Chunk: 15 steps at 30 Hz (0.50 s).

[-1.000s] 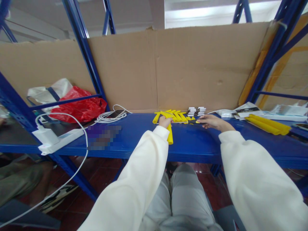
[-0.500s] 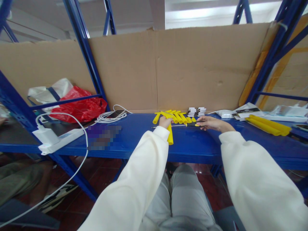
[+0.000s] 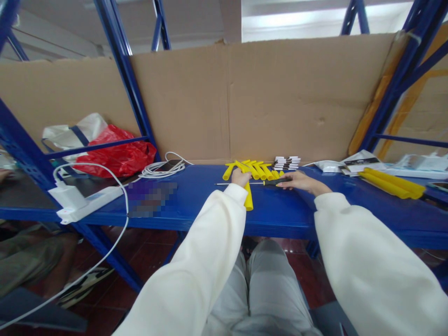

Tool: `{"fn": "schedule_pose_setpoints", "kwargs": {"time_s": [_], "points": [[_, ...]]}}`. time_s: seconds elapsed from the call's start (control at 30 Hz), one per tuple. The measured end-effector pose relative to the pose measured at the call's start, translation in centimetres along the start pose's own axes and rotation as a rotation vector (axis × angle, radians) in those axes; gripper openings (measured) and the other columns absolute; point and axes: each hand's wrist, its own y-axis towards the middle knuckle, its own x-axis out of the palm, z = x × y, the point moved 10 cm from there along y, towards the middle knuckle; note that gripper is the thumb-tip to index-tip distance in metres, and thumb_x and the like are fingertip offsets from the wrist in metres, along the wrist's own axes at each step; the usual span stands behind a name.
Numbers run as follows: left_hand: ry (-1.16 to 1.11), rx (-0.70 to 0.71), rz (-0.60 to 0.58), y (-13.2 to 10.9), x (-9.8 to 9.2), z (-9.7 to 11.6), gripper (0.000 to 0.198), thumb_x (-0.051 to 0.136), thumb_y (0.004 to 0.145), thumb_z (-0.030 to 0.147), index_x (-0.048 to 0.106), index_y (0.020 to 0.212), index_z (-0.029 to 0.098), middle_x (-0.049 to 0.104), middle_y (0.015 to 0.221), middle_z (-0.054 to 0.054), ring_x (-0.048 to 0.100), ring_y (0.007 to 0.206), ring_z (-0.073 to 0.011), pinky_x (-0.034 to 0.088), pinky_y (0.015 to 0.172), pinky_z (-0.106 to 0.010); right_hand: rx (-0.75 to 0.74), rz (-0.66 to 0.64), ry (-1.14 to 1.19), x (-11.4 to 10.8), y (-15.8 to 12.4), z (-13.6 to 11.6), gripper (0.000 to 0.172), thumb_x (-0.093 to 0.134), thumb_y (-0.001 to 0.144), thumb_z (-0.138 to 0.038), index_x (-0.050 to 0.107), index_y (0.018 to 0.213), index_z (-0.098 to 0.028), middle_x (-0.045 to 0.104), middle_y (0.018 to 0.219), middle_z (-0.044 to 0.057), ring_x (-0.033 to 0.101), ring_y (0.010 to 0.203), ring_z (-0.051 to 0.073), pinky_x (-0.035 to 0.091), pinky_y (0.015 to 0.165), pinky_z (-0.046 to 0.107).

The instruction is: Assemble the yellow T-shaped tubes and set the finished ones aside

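My left hand (image 3: 241,177) is closed round a yellow T-shaped tube piece (image 3: 248,200), whose wide end points toward me. My right hand (image 3: 301,181) grips the black handle of a screwdriver (image 3: 273,182). Its thin shaft lies level, pointing left, and its tip shows beyond my left hand. Whether the shaft runs through the tube piece or beside it I cannot tell, as my fingers cover the crossing. Just behind my hands, several more yellow tube pieces (image 3: 269,174) lie in a row on the blue shelf (image 3: 199,200).
Small white-and-black packets (image 3: 286,163) are stacked near the cardboard wall (image 3: 280,93). To the right lie long yellow tubes (image 3: 392,183). On the left are a coiled white cable (image 3: 161,171), a power strip (image 3: 91,204) and a red bag (image 3: 122,154). Another person's leg (image 3: 38,256) shows lower left.
My right hand has moved left with the screwdriver, so more of its shaft sticks out past my left hand. My left hand stays put with the yellow tube piece.
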Motion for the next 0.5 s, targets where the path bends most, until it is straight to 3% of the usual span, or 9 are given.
{"fn": "schedule_pose_setpoints", "kwargs": {"time_s": [0.1, 0.3, 0.5], "points": [[0.031, 0.032, 0.017, 0.2, -0.2, 0.2, 0.020, 0.068, 0.066, 0.002, 0.065, 0.060, 0.021, 0.083, 0.084, -0.006, 0.081, 0.104, -0.0258, 0.061, 0.097, -0.030, -0.009, 0.052, -0.088, -0.4, 0.3, 0.1, 0.030, 0.102, 0.062, -0.036, 0.080, 0.077, -0.023, 0.072, 0.064, 0.001, 0.060, 0.057, 0.016, 0.046, 0.049, 0.024], [0.038, 0.042, -0.023, -0.1, 0.3, 0.4, 0.019, 0.066, 0.067, 0.002, 0.065, 0.059, 0.019, 0.083, 0.084, -0.009, 0.082, 0.100, -0.0278, 0.063, 0.093, -0.033, 0.016, 0.223, -0.312, -3.5, 1.5, 1.9, 0.027, 0.098, 0.068, -0.037, 0.076, 0.073, -0.024, 0.070, 0.063, 0.000, 0.059, 0.057, 0.018, 0.048, 0.056, 0.028], [0.089, 0.011, -0.045, -0.1, 0.6, 0.1, 0.016, 0.066, 0.076, 0.001, 0.072, 0.072, 0.015, 0.081, 0.080, -0.008, 0.080, 0.081, -0.0239, 0.063, 0.077, -0.029, 0.000, 0.174, -0.465, -4.8, 2.1, 2.8, 0.021, 0.093, 0.070, -0.034, 0.076, 0.073, -0.023, 0.074, 0.070, 0.003, 0.067, 0.070, 0.023, 0.056, 0.073, 0.033]]}}
